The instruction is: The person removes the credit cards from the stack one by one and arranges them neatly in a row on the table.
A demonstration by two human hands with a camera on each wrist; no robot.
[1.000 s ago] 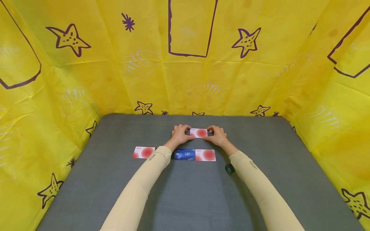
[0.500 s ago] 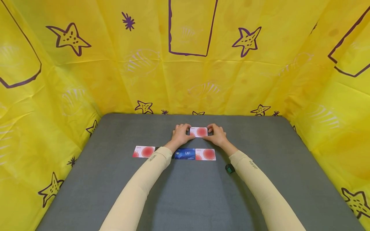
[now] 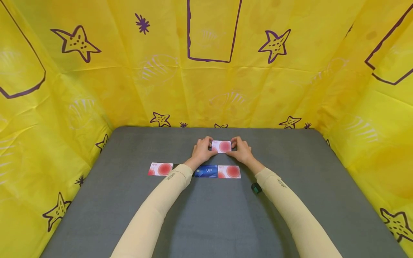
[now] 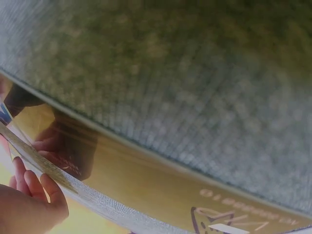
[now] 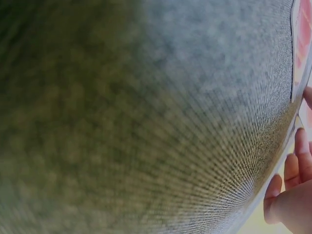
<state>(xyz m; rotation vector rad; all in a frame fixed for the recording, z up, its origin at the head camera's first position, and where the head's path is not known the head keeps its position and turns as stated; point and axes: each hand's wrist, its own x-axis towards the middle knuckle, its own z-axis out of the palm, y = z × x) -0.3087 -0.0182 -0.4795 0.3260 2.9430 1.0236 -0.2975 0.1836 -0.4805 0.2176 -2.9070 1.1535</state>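
In the head view, my left hand [image 3: 202, 149] and right hand [image 3: 241, 150] pinch the two short ends of a white card with red circles [image 3: 221, 147], thumbs at its near corners. The card tilts up toward me near the table's far side. A row of cards lies closer to me: a matching red-and-white card [image 3: 160, 168] on the left, a dark card mostly hidden under my left forearm, a blue VIP card [image 3: 206, 171], and another red-and-white card [image 3: 229, 172]. The left wrist view shows a glossy, mirror-like card [image 4: 141, 175] close up, with my left fingers [image 4: 35, 185] beyond it.
The grey table [image 3: 206, 222] stretches out on both sides of my arms. A yellow curtain [image 3: 122, 89] with starfish drawings encloses its back and sides. A small dark device [image 3: 256, 188] with a green face sits by my right sleeve.
The held card's far edge has risen slightly, so more of its face shows, and both hands have lifted a little with it. The row of cards lies the same.
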